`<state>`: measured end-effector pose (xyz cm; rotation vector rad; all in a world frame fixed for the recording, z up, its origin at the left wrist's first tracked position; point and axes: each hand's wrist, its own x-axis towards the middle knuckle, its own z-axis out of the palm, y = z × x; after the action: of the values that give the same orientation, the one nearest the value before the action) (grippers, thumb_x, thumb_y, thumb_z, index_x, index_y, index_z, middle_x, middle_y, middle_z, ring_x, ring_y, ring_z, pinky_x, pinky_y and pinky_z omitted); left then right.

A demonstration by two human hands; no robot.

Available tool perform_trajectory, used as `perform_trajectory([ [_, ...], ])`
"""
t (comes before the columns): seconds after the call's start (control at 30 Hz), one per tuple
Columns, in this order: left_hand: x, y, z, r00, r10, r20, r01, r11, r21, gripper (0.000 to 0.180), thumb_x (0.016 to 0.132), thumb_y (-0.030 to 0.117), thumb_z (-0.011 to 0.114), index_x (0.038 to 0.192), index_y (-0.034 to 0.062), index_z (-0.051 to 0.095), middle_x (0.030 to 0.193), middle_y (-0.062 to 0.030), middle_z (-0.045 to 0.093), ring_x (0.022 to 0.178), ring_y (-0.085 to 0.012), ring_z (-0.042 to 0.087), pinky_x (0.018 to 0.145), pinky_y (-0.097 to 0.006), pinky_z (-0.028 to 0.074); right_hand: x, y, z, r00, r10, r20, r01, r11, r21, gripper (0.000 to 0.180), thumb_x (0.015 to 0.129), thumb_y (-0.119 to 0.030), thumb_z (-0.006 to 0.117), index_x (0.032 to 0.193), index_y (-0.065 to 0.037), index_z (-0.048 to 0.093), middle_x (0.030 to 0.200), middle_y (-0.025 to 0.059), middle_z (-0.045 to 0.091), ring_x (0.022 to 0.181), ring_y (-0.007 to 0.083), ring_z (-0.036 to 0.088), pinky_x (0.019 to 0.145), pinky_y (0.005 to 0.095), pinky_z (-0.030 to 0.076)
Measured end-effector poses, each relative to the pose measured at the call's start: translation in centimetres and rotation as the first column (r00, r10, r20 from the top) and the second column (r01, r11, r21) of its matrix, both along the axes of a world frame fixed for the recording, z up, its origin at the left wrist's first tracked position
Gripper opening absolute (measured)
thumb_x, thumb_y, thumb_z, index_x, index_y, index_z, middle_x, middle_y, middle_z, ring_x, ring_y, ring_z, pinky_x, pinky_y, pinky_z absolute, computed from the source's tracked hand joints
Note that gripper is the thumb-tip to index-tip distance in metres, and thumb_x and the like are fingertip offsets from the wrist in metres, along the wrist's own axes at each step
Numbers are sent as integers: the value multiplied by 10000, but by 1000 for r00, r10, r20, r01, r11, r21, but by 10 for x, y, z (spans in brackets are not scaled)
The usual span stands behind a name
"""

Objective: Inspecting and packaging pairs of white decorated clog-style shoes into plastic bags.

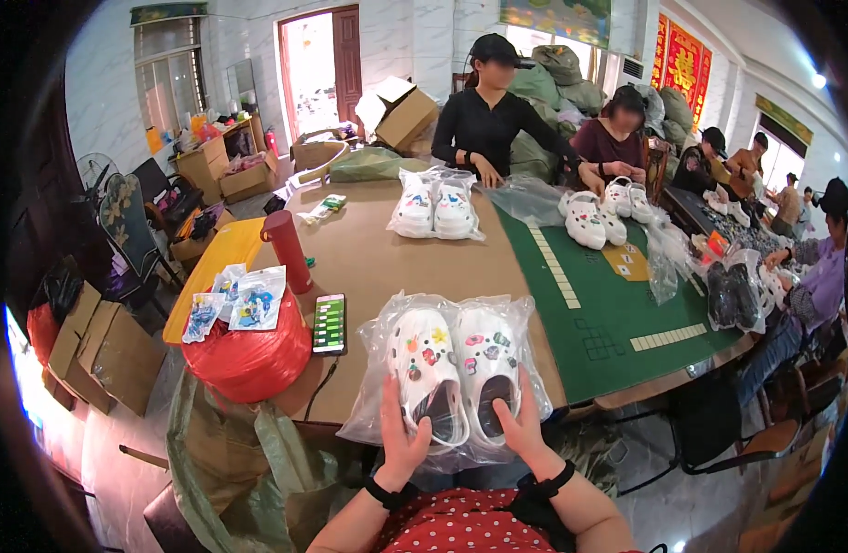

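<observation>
A pair of white clog shoes with coloured charms lies sealed in a clear plastic bag [451,364] at the near edge of the brown table [378,253]. My left hand [401,438] rests on the heel end of the left clog, through the bag. My right hand [520,429] presses the bag at the heel of the right clog. Both hands lie flat with fingers apart, gripping nothing firmly. A second bagged pair of white clogs [435,207] lies further back on the table.
A phone [329,323], a red cylinder bottle [287,251] and a red sack [249,355] with small charm packets [255,300] stand at my left. A green mat [617,304] covers the table's right side. Several people work across and to the right. Cardboard boxes [101,355] lie on the floor.
</observation>
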<state>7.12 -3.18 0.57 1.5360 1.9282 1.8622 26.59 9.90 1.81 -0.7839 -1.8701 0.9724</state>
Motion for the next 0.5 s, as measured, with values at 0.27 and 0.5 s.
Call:
perform_trajectory([
  [0.27,-3,2,-6,1000,-12,23,12,1000,16,823,849,219,643,1521,-57,255,1549,-287,304,1423,-424,324,1167,-476,248,-2,0,-2,998,23,-53,-27,998,-65,750,932,-237,645,1489,104,275,1504,286,365,1410,361,361,1168,414,269],
  [0.5,-4,5,-4,1000,-3,24,3,1000,12,805,849,206,644,1518,-45,272,1539,-289,319,1402,-428,351,1149,-473,279,-5,2,1,1000,-7,-20,5,997,-74,738,936,-247,650,1484,98,295,1495,271,388,1396,346,383,1159,408,286],
])
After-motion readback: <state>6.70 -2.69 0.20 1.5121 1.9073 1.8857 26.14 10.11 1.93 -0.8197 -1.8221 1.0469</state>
